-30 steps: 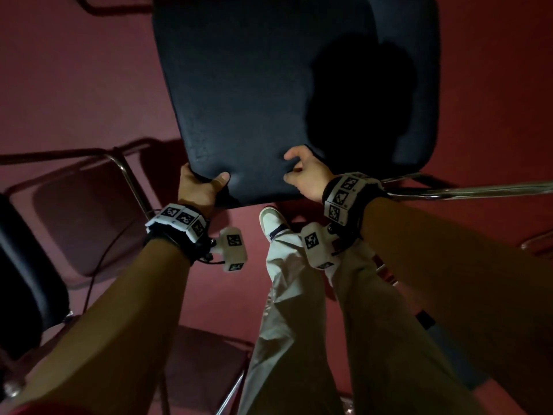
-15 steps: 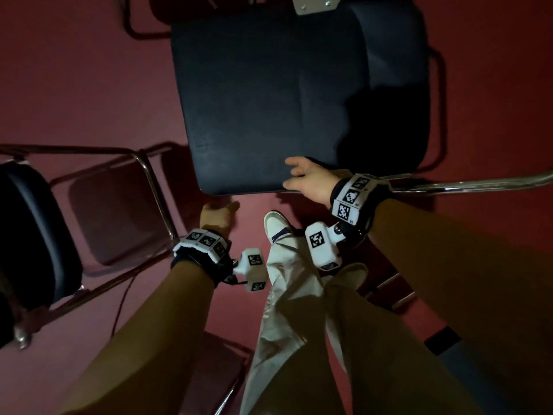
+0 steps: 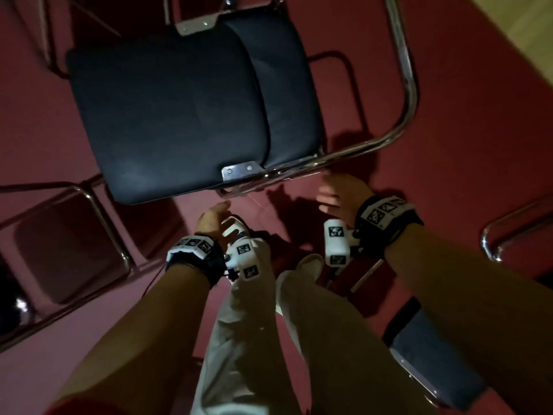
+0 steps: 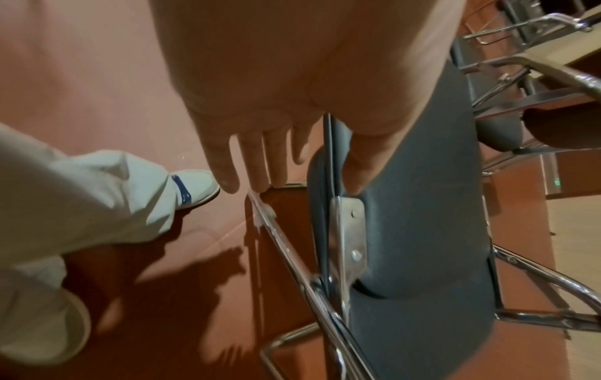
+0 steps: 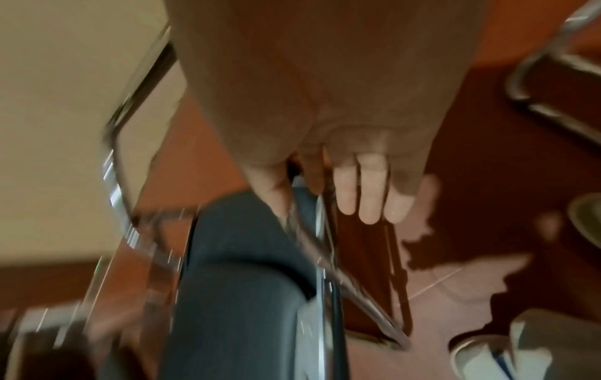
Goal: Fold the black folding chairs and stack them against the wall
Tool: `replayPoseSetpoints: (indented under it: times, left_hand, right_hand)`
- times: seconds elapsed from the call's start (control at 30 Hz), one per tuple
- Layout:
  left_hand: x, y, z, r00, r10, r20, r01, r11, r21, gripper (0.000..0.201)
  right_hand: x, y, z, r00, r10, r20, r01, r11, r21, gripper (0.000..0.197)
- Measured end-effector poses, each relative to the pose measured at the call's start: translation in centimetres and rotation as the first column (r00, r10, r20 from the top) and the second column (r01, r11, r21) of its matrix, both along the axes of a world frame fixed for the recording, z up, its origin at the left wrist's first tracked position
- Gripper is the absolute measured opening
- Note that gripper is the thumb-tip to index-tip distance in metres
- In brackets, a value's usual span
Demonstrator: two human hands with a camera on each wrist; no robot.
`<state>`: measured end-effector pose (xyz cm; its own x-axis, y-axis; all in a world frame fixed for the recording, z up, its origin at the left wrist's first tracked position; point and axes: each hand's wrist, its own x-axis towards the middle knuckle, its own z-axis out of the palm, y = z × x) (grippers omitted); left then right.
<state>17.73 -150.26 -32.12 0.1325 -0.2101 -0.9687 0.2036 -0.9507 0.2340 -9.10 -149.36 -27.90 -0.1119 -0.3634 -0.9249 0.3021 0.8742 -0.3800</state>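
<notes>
my shoes (image 3: 236,232) are planted right under my hands, so there's little room for my feet. my left hand (image 3: 211,218) hangs with fingers straight, holding nothing, just short of the seat (image 3: 167,115) edge. my right hand (image 3: 338,196) is spread and empty beside the frame (image 3: 408,85), i think ready to catch the tube. the chair looks folded, seat against backrest (image 3: 287,94). another chair (image 3: 68,241) crowds my left; red floor (image 3: 478,130) lies clear beyond.

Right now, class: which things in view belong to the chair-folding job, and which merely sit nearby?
Belonging to the job:
black folding chair
left hand, open
right hand, open
second chair frame

Merely nearby:
red floor
white shoe
</notes>
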Motion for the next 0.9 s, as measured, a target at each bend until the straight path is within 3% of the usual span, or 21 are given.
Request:
replayPoseSetpoints:
  times: [0.1,0.2,0.27,0.3,0.4,0.47,0.6,0.67,0.73,0.9]
  left_hand:
    - [-1.3,-1.2,-0.8,0.998,0.052,-0.023,-0.052,0.999,0.0,0.021]
    - [-1.3,-2.7,-1.5,0.986,0.159,-0.043,-0.16,0.987,-0.015,0.044]
    - [-1.0,-4.1,-2.0,0.975,0.214,-0.057,-0.215,0.976,-0.023,0.049]
    - [-0.6,-4.6,-2.4,0.974,0.219,-0.055,-0.221,0.975,-0.026,0.047]
    - [1.0,-5.9,-3.5,0.965,0.241,-0.103,-0.248,0.967,-0.057,0.042]
    - [1.9,-6.8,-4.4,0.943,0.288,-0.165,-0.304,0.949,-0.086,0.036]
    - [3.4,-7.5,-6.5,0.955,0.28,-0.095,-0.284,0.958,-0.029,0.051]
    - [3.7,-7.4,-7.1,0.941,0.308,-0.139,-0.312,0.95,-0.008,0.064]
    - [3.8,-7.6,-7.5,0.927,0.337,-0.163,-0.343,0.939,-0.01,0.065]
    - [2.9,-7.3,-8.4,0.816,0.522,-0.25,-0.54,0.842,-0.007,0.068]
  right_hand:
    - [-2.4,0.6,-0.9,0.979,-0.203,0.033,0.202,0.979,0.03,0.023]
    - [-3.1,0.1,-1.6,0.957,-0.291,-0.02,0.29,0.956,-0.039,0.034]
    - [-3.3,-1.3,-1.8,0.927,-0.372,-0.047,0.366,0.925,-0.102,0.041]
    - [-3.4,-2.1,-1.7,0.906,-0.421,-0.049,0.412,0.902,-0.125,0.036]
    - [-3.9,-5.0,-0.7,0.78,-0.625,-0.03,0.617,0.776,-0.13,0.011]
    - [-3.9,-6.4,-0.2,0.689,-0.724,-0.011,0.717,0.685,-0.131,0.017]
    - [-3.3,-7.6,-0.9,0.62,-0.784,-0.029,0.776,0.618,-0.131,0.02]
    - [-3.0,-7.8,-1.3,0.588,-0.808,-0.03,0.8,0.587,-0.127,0.017]
    - [-2.8,-8.0,-1.5,0.558,-0.828,-0.063,0.816,0.561,-0.14,0.012]
    - [-2.1,-8.2,-2.2,0.423,-0.9,-0.109,0.866,0.436,-0.243,0.009]
